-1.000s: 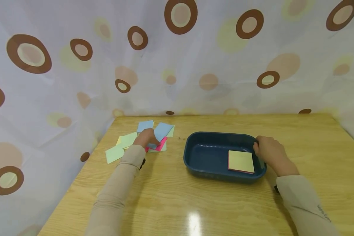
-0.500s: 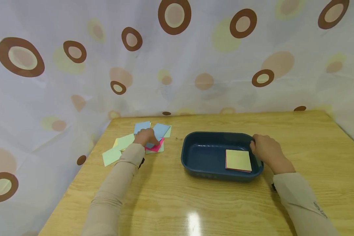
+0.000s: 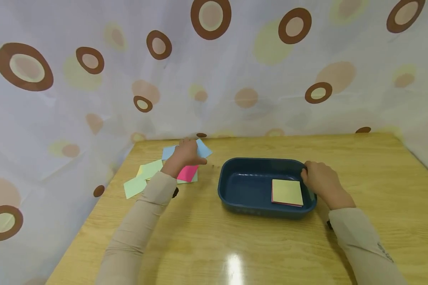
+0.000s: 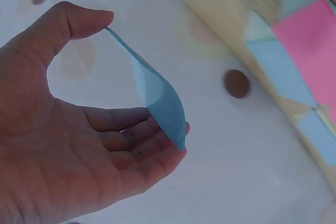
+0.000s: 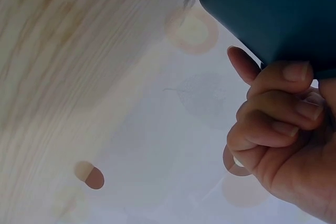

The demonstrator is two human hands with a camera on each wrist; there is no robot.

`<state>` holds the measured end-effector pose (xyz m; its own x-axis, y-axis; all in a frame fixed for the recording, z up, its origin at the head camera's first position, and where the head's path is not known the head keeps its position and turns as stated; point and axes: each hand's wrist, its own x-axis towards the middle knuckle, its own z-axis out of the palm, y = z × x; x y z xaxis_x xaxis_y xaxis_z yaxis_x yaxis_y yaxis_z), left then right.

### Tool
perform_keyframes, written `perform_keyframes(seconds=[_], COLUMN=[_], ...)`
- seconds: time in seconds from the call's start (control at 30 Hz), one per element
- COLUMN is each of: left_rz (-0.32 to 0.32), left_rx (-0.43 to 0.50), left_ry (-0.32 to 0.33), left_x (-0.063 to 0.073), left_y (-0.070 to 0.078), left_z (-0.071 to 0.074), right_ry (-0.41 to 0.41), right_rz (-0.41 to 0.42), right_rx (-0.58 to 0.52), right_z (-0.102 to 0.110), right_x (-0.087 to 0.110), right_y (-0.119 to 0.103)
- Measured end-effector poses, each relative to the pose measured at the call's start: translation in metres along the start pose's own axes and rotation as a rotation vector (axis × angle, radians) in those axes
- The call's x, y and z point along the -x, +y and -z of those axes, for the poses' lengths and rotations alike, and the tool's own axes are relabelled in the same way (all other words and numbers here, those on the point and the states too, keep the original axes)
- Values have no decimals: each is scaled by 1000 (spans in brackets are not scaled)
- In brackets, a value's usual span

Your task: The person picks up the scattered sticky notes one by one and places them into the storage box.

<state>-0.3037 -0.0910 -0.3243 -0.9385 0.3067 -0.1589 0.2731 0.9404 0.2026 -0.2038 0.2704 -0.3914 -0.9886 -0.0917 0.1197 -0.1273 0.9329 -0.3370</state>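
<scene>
My left hand (image 3: 187,154) holds a blue sticky note (image 4: 160,98) above the scattered notes, bent between the thumb and the fingertips in the left wrist view. Below it lie a pink sticky note (image 3: 188,173) and another blue note (image 3: 169,152), partly hidden by the hand. Pale green notes (image 3: 151,169) lie to the left. At the right end of a dark blue bin (image 3: 247,208), my right hand (image 3: 322,184) grips the rim; its fingers are curled in the right wrist view. Inside the bin, on the right, sits a stack of notes (image 3: 287,191), yellow on top.
Everything stands on a light wooden table (image 3: 199,237). A white curtain (image 3: 214,71) with brown and beige circles hangs behind the table and along its left side.
My left hand has lifted a blue note from the pile and moved up and slightly right, uncovering more of the pink note. The right hand stays on the bin's rim.
</scene>
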Motion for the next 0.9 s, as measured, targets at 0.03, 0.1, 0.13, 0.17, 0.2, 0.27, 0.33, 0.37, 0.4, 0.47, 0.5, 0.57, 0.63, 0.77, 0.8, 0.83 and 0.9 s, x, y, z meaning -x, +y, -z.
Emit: perform_keyframes(seconds=[0.03,0.1,0.13,0.17,0.2,0.27,0.33,0.37,0.4,0.47,0.5,0.57,0.63,0.77,0.8,0.83,0.9], left_rz=[-30,-86,-109,-133,-148,-184,-215,-233,-246,-276,-292,-322,-358,-433,-451,-465,-498], left_rx=[-3,-25,-36,-52,-62,-87,-93,-102,-109,-138,-157,-211,-268,-404,-439,-469,-522], left_ry=[18,47,53,53,48,34,1,-15,-32,-61,-75,-94,-114,-166,-183,-200,-233], left_x=[2,6,8,10,12,15,17,17,17,14,11,6,2,-2,-3,-4,-6], left_y=[7,22,29,36,43,57,71,78,86,102,110,125,140,167,173,179,191], left_z=[2,5,7,8,9,11,11,11,9,5,2,-7,-17,-39,-45,-49,-57], right_ry=[9,25,29,30,29,25,21,18,17,17,18,13,8,-4,-7,-7,-11], right_rz=[4,14,17,20,20,19,18,18,18,14,11,3,-6,-21,-21,-21,-24], right_rx=[3,8,10,10,11,9,5,2,-1,-7,-10,-11,-9,6,10,12,10], right_z=[0,1,1,1,1,1,1,1,1,2,2,3,4,4,4,4,4], right_x=[0,0,0,0,0,0,0,0,0,-1,-1,-1,-2,-3,-3,-3,-2], right_y=[0,0,0,0,0,0,0,0,0,1,2,2,1,-1,-1,-1,0])
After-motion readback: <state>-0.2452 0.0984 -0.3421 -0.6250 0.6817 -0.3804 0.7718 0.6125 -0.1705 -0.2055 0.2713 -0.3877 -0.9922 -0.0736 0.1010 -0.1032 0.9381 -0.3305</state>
